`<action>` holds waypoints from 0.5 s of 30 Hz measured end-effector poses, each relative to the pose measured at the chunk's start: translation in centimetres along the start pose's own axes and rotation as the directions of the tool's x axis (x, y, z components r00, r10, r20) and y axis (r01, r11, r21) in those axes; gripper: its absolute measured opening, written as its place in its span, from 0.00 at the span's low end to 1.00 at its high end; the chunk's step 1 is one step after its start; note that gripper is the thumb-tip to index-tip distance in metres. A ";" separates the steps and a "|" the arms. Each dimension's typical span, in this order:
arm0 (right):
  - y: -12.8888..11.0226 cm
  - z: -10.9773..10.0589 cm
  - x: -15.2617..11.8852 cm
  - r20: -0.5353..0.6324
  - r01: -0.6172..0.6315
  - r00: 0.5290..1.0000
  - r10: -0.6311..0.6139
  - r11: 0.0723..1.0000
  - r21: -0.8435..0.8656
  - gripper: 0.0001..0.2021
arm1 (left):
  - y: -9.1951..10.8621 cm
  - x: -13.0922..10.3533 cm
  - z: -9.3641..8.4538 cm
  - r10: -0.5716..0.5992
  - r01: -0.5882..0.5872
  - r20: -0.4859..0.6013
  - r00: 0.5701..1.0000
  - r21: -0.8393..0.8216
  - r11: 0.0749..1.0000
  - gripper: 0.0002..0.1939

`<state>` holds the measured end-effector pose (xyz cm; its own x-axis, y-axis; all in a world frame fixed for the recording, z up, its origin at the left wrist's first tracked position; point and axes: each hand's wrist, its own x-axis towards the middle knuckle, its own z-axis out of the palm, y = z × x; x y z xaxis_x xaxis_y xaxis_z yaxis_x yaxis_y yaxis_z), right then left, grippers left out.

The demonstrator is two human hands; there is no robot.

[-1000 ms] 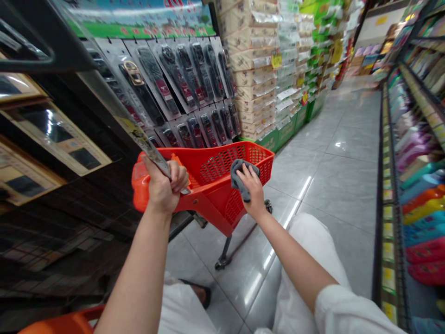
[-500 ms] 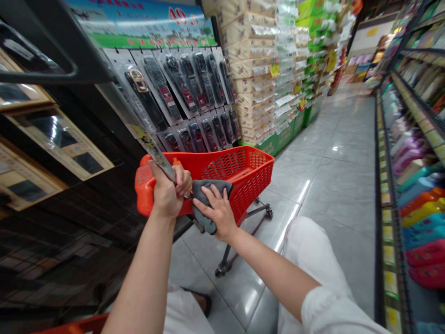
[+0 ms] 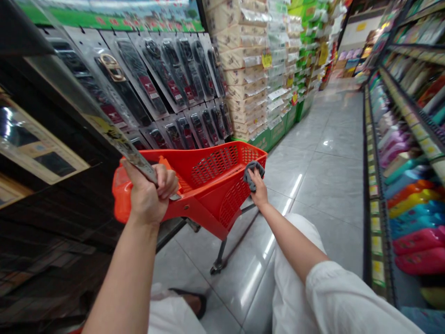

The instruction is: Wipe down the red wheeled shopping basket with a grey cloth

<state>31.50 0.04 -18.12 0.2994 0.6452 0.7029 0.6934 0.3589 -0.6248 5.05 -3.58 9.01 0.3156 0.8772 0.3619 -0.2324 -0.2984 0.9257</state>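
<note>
My left hand [image 3: 149, 192] is wrapped round a worn metal bar [image 3: 118, 139] that slants up to the left, its upper end blurred near a dark part. Below the fist the bar meets the side of a red plastic shopping cart basket [image 3: 205, 204]. Out at the basket's far right corner, my right hand [image 3: 257, 186] presses a bunched grey cloth [image 3: 253, 174] against the outer wall by the rim. Its fingers lie over the cloth. The basket has slotted walls and stands on a dark wheeled frame [image 3: 218, 260].
Packaged belts [image 3: 181, 69] hang on a rack behind the cart, beside stacked cartons [image 3: 245, 83]. Boxed goods [image 3: 45, 144] sit on the left. A shelf of colourful bottles and packs [image 3: 413, 199] runs along the right. Grey tiled floor [image 3: 333, 185] lies between.
My right hand has carried the grey cloth from beside my left fist to the basket's far right corner. My left hand keeps its grip on the bar. The view has shifted slightly.
</note>
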 end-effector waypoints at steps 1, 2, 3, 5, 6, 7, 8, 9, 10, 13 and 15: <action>0.1 0.3 0.1 -0.058 -0.035 0.998 0.038 0.998 0.056 0.34 | 0.0 0.1 0.0 0.001 -0.001 0.001 1.000 0.002 1.000 0.38; 0.0 0.7 0.1 -0.113 -0.063 0.991 0.075 0.992 0.106 0.32 | -0.1 0.1 0.1 0.002 -0.002 0.002 1.000 0.004 1.000 0.38; -0.3 1.1 0.0 -0.156 -0.087 0.982 0.110 0.985 0.149 0.31 | -0.1 0.2 0.2 0.004 -0.004 0.003 1.000 0.004 1.000 0.38; -1.2 2.1 -0.7 -0.188 -0.110 0.971 0.151 0.971 0.211 0.29 | -0.1 0.3 0.3 0.008 -0.008 0.003 1.000 0.006 1.000 0.38; -1.9 2.7 -1.4 -0.175 -0.108 0.973 0.149 0.968 0.226 0.29 | -0.1 0.4 0.4 0.008 -0.008 0.005 1.000 0.010 1.000 0.38; -2.6 3.2 -2.3 -0.144 -0.096 0.981 0.131 0.969 0.227 0.29 | 0.0 0.5 0.5 0.008 -0.008 0.005 1.000 0.017 1.000 0.39; -3.4 3.7 -3.3 -0.099 -0.077 0.990 0.100 0.974 0.211 0.29 | 0.0 0.5 0.6 0.008 -0.008 0.002 1.000 0.022 1.000 0.40; -4.2 4.2 -4.4 -0.046 -0.048 0.997 0.057 0.982 0.182 0.28 | 0.1 0.6 0.7 0.006 -0.006 -0.001 1.000 0.026 1.000 0.40; -5.0 4.7 -5.5 0.012 -0.006 1.000 0.004 0.990 0.143 0.28 | 0.1 0.6 0.8 0.005 -0.005 -0.005 1.000 0.027 1.000 0.41; -6.4 5.2 -8.2 0.231 0.243 0.941 -0.245 0.969 0.037 0.24 | 0.2 0.6 0.9 0.000 0.000 -0.013 1.000 0.022 1.000 0.41; -6.4 4.8 -8.8 0.371 0.441 0.830 -0.416 0.897 0.018 0.23 | 0.2 0.5 0.7 -0.005 0.005 -0.018 1.000 0.023 1.000 0.41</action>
<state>21.29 -4.62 -21.94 -0.2827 0.6364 0.7177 0.7424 0.6189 -0.2563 5.84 -3.48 9.50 0.2999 0.8852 0.3556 -0.2099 -0.3024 0.9298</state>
